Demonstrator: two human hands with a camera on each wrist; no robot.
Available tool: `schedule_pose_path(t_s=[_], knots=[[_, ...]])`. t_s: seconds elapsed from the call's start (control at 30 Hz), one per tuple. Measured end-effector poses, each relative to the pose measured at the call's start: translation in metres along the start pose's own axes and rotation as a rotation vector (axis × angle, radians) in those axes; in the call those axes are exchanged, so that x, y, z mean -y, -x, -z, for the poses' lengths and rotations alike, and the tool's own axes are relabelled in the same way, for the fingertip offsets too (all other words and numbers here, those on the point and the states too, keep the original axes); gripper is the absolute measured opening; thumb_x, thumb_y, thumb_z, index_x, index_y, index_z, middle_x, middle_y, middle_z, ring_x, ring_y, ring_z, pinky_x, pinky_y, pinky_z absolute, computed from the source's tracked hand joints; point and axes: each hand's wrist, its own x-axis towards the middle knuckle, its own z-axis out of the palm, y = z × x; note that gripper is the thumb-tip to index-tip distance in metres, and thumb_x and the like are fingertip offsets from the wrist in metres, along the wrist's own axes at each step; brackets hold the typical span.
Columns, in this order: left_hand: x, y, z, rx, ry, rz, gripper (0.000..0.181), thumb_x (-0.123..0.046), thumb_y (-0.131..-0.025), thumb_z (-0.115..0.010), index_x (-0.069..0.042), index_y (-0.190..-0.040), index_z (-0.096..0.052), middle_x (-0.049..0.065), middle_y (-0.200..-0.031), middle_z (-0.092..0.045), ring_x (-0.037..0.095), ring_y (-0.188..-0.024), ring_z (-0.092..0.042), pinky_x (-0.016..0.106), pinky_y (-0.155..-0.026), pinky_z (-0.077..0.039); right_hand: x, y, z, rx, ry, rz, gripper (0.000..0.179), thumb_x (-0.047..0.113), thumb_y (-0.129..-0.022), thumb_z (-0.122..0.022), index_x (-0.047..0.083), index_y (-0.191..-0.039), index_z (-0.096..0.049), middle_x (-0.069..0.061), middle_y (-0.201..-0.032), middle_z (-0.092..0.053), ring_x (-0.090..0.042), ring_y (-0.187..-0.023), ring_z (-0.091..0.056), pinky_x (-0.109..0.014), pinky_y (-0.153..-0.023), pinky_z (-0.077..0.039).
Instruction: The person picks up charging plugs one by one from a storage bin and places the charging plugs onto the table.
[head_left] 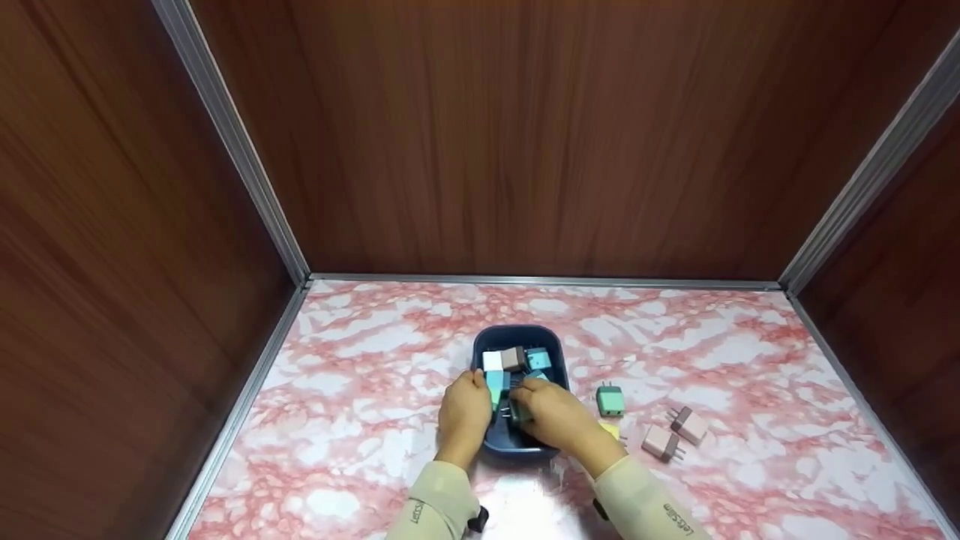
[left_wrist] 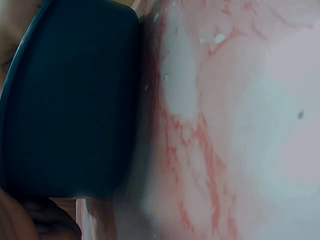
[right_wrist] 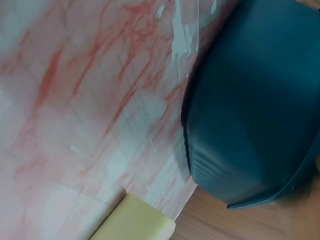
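A dark blue plastic bin (head_left: 517, 452) stands on the table with several charger plugs inside, among them a white one (head_left: 492, 361), a brown one (head_left: 513, 358) and a blue one (head_left: 538, 358). My left hand (head_left: 463, 411) grips the bin's left rim, right beside a light blue and green plug (head_left: 493, 381). Over the near right rim, my right hand (head_left: 556, 415) reaches in and pinches a dark green charger plug (head_left: 519, 412), its prongs pointing left. Its fingertips are partly hidden. Both wrist views show mainly the bin's outer wall (left_wrist: 75, 100) (right_wrist: 255, 105).
To the bin's right lie a green charger plug (head_left: 610, 400), two pinkish-brown ones (head_left: 661, 442) (head_left: 690, 425) and a yellow one (head_left: 610, 430) partly behind my right wrist. Wood-patterned panels (head_left: 510, 142) with metal edging enclose the marbled red-and-white tabletop (head_left: 360, 420).
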Motion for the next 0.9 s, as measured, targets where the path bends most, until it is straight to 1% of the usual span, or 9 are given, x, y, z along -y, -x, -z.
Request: schedule_pose_path(t_s=[0.1, 0.27, 0.4, 0.5, 0.63, 0.77, 0.9], knots=[[0.0, 0.0, -0.001, 0.008, 0.001, 0.006, 0.036, -0.042, -0.106, -0.05, -0.02, -0.079, -0.062, 0.005, -0.083, -0.07, 0.024, -0.072, -0.065, 0.045, -0.06, -0.044, 0.0, 0.001, 0.0, -0.006, 0.001, -0.01, 0.039, 0.016, -0.077, -0.085, 0.011, -0.114, -0.072, -0.003, -0.103, -0.067, -0.022, -0.096, -0.067, -0.039, -0.087, -0.056], [0.002, -0.001, 0.0, 0.017, -0.002, 0.014, 0.036, -0.042, -0.106, -0.049, -0.02, -0.08, -0.061, 0.004, -0.08, -0.067, 0.022, -0.068, -0.061, 0.044, -0.06, -0.043, 0.001, 0.004, 0.003, 0.022, -0.01, -0.055, 0.042, 0.018, -0.078, -0.086, 0.01, -0.117, -0.072, -0.005, -0.11, -0.068, -0.023, -0.101, -0.067, -0.04, -0.09, -0.056], [0.002, -0.001, 0.0, 0.023, 0.006, 0.017, 0.036, -0.043, -0.107, -0.048, -0.021, -0.08, -0.061, 0.003, -0.08, -0.067, 0.022, -0.067, -0.059, 0.043, -0.061, -0.043, 0.001, 0.006, 0.006, 0.032, -0.032, -0.091, 0.044, 0.018, -0.078, -0.086, 0.01, -0.119, -0.072, -0.003, -0.109, -0.067, -0.021, -0.099, -0.066, -0.039, -0.088, -0.057], [0.002, -0.001, 0.001, 0.023, 0.007, 0.022, 0.037, -0.043, -0.107, -0.048, -0.021, -0.081, -0.062, 0.004, -0.082, -0.068, 0.023, -0.069, -0.061, 0.044, -0.061, -0.044, 0.001, 0.007, 0.008, 0.017, -0.046, -0.088, 0.044, 0.017, -0.077, -0.087, 0.01, -0.118, -0.072, -0.002, -0.107, -0.066, -0.02, -0.098, -0.065, -0.039, -0.087, -0.057], [0.002, 0.0, 0.0, 0.005, -0.006, 0.017, 0.036, -0.042, -0.106, -0.049, -0.02, -0.082, -0.063, 0.006, -0.084, -0.07, 0.024, -0.071, -0.064, 0.046, -0.061, -0.044, -0.001, 0.009, 0.011, -0.004, -0.074, -0.076, 0.045, 0.017, -0.077, -0.087, 0.007, -0.118, -0.071, -0.003, -0.107, -0.066, -0.021, -0.098, -0.065, -0.04, -0.087, -0.056], [0.001, 0.0, 0.001, 0.014, -0.004, 0.026, 0.038, -0.042, -0.106, -0.049, -0.02, -0.078, -0.06, 0.005, -0.078, -0.066, 0.024, -0.069, -0.062, 0.044, -0.059, -0.043, -0.003, 0.012, 0.015, 0.007, -0.105, -0.1, 0.046, 0.02, -0.079, -0.088, 0.007, -0.12, -0.071, -0.003, -0.109, -0.065, -0.021, -0.101, -0.064, -0.04, -0.089, -0.055], [0.0, 0.0, 0.001, 0.021, -0.002, 0.031, 0.039, -0.043, -0.106, -0.048, -0.021, -0.075, -0.057, 0.003, -0.076, -0.064, 0.023, -0.067, -0.059, 0.043, -0.058, -0.042, -0.003, 0.015, 0.02, 0.015, -0.114, -0.121, 0.047, 0.021, -0.08, -0.087, 0.008, -0.122, -0.07, -0.003, -0.112, -0.065, -0.02, -0.103, -0.063, -0.039, -0.09, -0.055]])
